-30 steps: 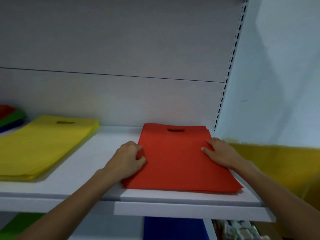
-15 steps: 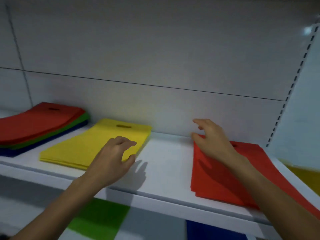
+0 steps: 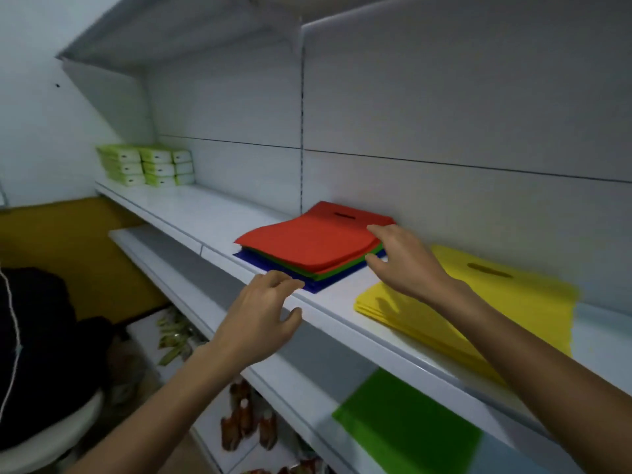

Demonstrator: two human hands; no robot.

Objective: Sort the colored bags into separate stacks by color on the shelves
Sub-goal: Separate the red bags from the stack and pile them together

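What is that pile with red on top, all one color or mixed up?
Mixed up: red bags lie on top, but the pile's edge shows green bags beneath them and blue bags at the bottom.

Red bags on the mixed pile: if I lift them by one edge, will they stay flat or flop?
Probably floppy: the red bags bow and curl at the edge near the right hand, so a one-sided lift would likely sag. Likely light, being thin flat sheets. They may slide on the green bags beneath, since the layers lie loose and offset.

Dim, flat indoor light; motion blur throughout, wide-angle bending at edges.
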